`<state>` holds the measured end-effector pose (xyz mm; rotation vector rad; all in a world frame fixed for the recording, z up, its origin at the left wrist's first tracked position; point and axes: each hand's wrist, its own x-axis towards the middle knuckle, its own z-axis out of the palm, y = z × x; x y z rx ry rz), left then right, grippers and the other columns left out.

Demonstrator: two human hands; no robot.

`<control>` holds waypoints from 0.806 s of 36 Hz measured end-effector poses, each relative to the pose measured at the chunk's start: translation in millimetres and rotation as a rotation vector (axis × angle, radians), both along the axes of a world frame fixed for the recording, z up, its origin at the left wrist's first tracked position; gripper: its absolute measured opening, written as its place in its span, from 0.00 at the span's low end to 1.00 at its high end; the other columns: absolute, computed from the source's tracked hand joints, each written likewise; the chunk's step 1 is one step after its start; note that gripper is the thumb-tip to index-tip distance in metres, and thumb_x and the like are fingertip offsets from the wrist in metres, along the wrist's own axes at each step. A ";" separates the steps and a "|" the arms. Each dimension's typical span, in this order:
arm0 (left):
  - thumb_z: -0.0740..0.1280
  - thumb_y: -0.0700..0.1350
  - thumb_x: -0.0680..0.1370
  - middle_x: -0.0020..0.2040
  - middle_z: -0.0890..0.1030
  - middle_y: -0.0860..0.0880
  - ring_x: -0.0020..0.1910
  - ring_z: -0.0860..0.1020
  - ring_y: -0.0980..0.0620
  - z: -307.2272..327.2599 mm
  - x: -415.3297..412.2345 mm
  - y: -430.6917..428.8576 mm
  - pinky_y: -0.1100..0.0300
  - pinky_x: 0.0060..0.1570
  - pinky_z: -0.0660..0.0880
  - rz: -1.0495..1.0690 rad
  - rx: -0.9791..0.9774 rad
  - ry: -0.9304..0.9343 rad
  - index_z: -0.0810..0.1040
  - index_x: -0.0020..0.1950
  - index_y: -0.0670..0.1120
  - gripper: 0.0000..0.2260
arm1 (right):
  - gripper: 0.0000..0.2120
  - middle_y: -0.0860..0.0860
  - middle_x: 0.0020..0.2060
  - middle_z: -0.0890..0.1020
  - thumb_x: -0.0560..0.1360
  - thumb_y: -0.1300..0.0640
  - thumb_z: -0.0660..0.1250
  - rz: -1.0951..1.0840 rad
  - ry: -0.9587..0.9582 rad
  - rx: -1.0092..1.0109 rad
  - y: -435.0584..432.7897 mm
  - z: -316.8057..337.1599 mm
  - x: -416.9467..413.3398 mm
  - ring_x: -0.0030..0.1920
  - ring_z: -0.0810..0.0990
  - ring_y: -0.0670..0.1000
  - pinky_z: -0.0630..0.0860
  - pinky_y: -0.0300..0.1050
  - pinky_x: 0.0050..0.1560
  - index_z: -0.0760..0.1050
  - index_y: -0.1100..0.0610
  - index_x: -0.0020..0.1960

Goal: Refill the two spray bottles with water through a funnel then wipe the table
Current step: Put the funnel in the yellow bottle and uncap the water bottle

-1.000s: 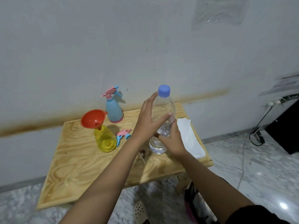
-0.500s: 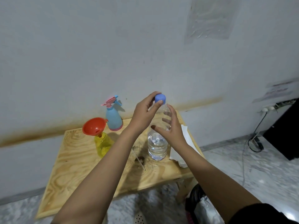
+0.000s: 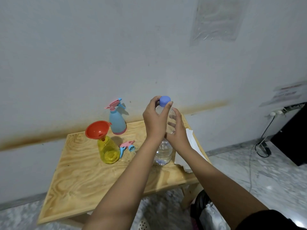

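Yellow bottle (image 3: 108, 151), nine o'clock of the water bottle (image 3: 163, 153), has the funnel (image 3: 97, 129) in; blue bottle (image 3: 117, 121) at eleven wears its sprayer (image 3: 114, 103). Left hand (image 3: 156, 120) pinches the cap (image 3: 165, 101), right hand (image 3: 177, 131) grips the water bottle. Pouring and wiping seem left.

Soft, flat indoor light fills my view, neither bright nor dim, and the grey-white painted wall (image 3: 83, 55) is evenly lit. The pale-blue plastic spray bottle (image 3: 117, 122) throws a faint shadow rightward onto that wall. The yellow translucent spray bottle (image 3: 108, 151) lays one on the light plywood table (image 3: 83, 180) to its right, so the light comes from my left. The polished marble floor (image 3: 265, 171) carries small white glare spots. The blue screw cap (image 3: 165, 101) pinched in my left hand (image 3: 155, 120) looks sharp; the clear plastic water bottle (image 3: 162, 153) gripped by my right hand (image 3: 178, 135) glints weakly. The paper notices (image 3: 287, 93) at the right edge smear, and the brown wall stain (image 3: 206, 105) bows with the lens.
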<state>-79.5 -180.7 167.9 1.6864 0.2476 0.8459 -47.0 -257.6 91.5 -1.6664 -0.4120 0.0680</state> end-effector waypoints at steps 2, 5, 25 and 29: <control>0.71 0.43 0.75 0.53 0.80 0.51 0.54 0.78 0.55 1.3 1.9 11.1 0.62 0.57 0.73 -0.120 -0.031 0.029 0.76 0.56 0.44 0.12 | 0.42 0.50 0.68 0.65 0.68 0.56 0.75 -0.006 -0.002 -0.013 0.7 1.4 0.1 0.62 0.72 0.51 0.74 0.42 0.52 0.54 0.42 0.72; 0.66 0.43 0.78 0.61 0.77 0.48 0.61 0.75 0.54 8.8 3.4 33.8 0.59 0.64 0.71 -0.361 0.022 0.127 0.72 0.65 0.43 0.16 | 0.43 0.49 0.68 0.64 0.67 0.52 0.76 0.007 0.001 -0.039 4.0 4.8 0.4 0.62 0.72 0.50 0.72 0.43 0.56 0.54 0.42 0.72; 0.75 0.45 0.71 0.46 0.81 0.56 0.45 0.77 0.66 14.1 6.2 27.4 0.68 0.51 0.73 -0.173 0.104 0.074 0.80 0.53 0.46 0.13 | 0.41 0.52 0.68 0.66 0.66 0.58 0.77 0.168 0.026 -0.020 -15.5 14.6 10.5 0.66 0.70 0.50 0.71 0.46 0.65 0.56 0.42 0.69; 0.76 0.46 0.70 0.44 0.81 0.57 0.43 0.76 0.69 11.9 5.9 18.7 0.69 0.49 0.73 -0.081 0.092 0.047 0.81 0.53 0.45 0.14 | 0.43 0.53 0.69 0.66 0.66 0.58 0.77 0.161 0.015 -0.033 -14.8 13.9 10.6 0.67 0.68 0.49 0.70 0.48 0.67 0.56 0.47 0.72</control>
